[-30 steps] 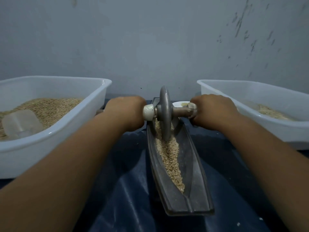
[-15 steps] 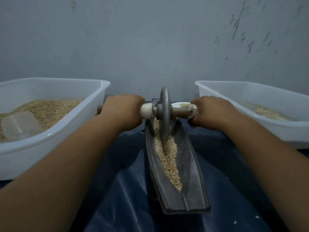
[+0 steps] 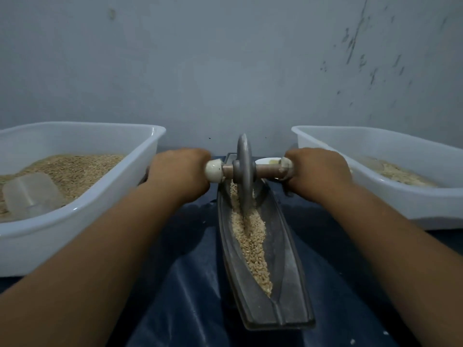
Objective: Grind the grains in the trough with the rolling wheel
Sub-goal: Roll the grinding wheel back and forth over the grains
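Note:
A long grey metal trough (image 3: 288,284) lies lengthwise in front of me on a dark blue sheet. Tan grains (image 3: 250,241) fill its groove, with a furrow down their middle. The grey metal rolling wheel (image 3: 244,169) stands upright in the grains near the trough's far end. A wooden axle with white knobs runs through the wheel. My left hand (image 3: 179,171) grips the axle's left end. My right hand (image 3: 317,171) grips the right end. Both fists hide the handle ends.
A white tub (image 3: 82,216) on the left holds whole grains and a clear plastic scoop (image 3: 30,194). On the right a second white tub (image 3: 413,196) holds paler grain. Behind the wheel sits a small white dish (image 3: 269,161). A grey wall stands close behind.
The wheel has stayed near the trough's far end, shifting only slightly. Both hands keep their grip on the axle.

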A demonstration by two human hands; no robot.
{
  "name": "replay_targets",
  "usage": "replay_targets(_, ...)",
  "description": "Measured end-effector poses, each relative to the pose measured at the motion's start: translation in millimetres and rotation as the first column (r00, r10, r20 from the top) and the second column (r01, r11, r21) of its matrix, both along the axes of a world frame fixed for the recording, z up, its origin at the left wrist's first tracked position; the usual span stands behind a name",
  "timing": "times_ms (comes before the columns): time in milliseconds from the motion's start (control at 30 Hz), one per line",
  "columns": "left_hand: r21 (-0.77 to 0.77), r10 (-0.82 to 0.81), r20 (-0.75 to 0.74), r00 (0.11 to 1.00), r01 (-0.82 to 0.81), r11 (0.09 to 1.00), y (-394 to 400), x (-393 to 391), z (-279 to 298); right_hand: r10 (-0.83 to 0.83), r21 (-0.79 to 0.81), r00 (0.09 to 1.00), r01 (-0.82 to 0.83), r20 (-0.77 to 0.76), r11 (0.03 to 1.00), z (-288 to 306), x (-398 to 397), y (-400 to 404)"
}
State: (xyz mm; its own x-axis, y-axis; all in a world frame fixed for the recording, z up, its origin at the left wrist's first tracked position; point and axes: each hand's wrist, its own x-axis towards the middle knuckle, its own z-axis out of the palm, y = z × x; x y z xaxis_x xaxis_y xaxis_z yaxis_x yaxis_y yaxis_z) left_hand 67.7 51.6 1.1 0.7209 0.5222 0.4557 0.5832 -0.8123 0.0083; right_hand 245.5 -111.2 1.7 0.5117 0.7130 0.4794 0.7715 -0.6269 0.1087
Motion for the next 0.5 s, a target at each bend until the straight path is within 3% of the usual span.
replay_targets(33, -0.021, 0.001, -0.046, 0.999, -0.002, 1.0, -0.4, 0.2, 2.3, 0.012, -0.03, 0.999, -0.014, -0.044, 0.999, 2.6, 1.8, -0.9)
replay_targets(100, -0.196, -0.067, -0.23, 0.971, 0.021, 0.98, -1.2, -3.0, 14.0, 0.056, -0.174, 0.947, -0.116, -0.315, 0.978, 15.6, 6.2, -8.0)
replay_targets(167, -0.381, -0.168, -0.392, 0.904, 0.006, 0.924, -3.3, -7.9, 26.4, 0.016, -0.312, 0.799, -0.252, -0.601, 0.916, 28.9, 3.9, -19.2)
replay_targets(233, -0.45, -0.216, -0.449, 0.867, -0.01, 0.893, -6.0, -11.8, 32.1, -0.052, -0.38, 0.728, -0.294, -0.684, 0.877, 34.4, -0.3, -25.6)
replay_targets(333, -0.382, -0.17, -0.321, 0.932, 0.037, 0.924, -3.2, -8.7, 25.1, -0.042, -0.327, 0.835, -0.169, -0.549, 0.93, 24.7, 0.3, -19.4)
replay_targets(433, -0.096, -0.019, -0.038, 0.999, 0.016, 0.995, 1.8, -3.3, 2.7, -0.04, -0.083, 0.989, 0.028, -0.145, 0.996, 4.6, -3.3, -5.7)
replay_targets(500, 0.102, 0.02, 0.092, 0.996, -0.03, 0.994, 3.2, 0.6, -12.9, -0.061, 0.013, 0.995, 0.06, 0.081, 0.998, -4.1, -7.8, 2.1)
